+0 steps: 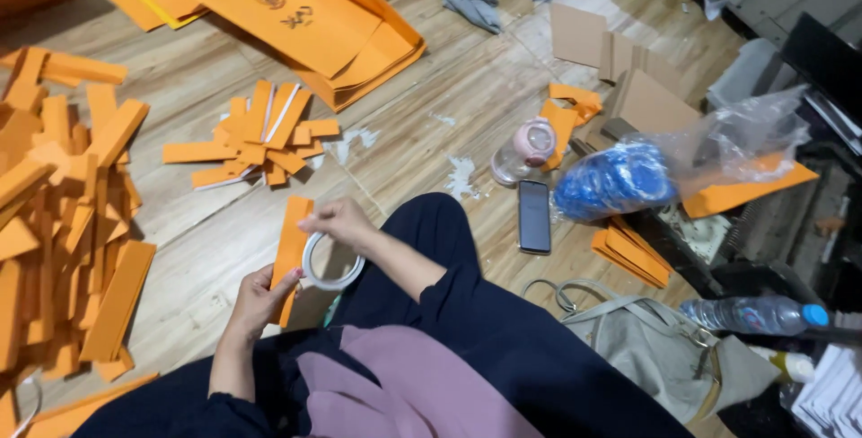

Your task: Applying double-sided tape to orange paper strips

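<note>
1. you sit on the wood floor (422,106), one knee up, with an orange strip (292,254) held upright between your hands.
2. your left hand (260,299) is closed around the strip's lower end, thumb on its face, fingers curled behind; it is a firm pinch.
3. your right hand (339,223) is at the strip's top edge, fingers bent and nearly shut, with a tape ring (330,263) hanging under it. it looks like the ring sits in your fingers, but exactly how they catch it is hard to tell.
4. my read: you are laying tape onto the strip, starting at the top end. the next move calls for a steady left grip and a straight pull of the ring down the strip's length, with the tape kept lined up on the card.
5. done or waiting strips lie all around: a big heap (63,223) on your left, a small pile (256,137) ahead, a few more (628,254) to your right.
6. large orange sheets (296,16) are stacked at the top, brown card pieces (620,56) beyond.
7. containers now: a clear plastic bag (709,151) lies open on its side, with a bundle of blue stuff bunched at its closed end; what it is, i cannot tell.
8. a grey bag (655,348) sits by your right knee, its contents hidden.
9. a water bottle (754,315) lies beside it, capped, looking near full.
10. a clear pink-lidded jar (525,151) lies next to a phone (534,215); what is inside the jar is unclear.
</note>
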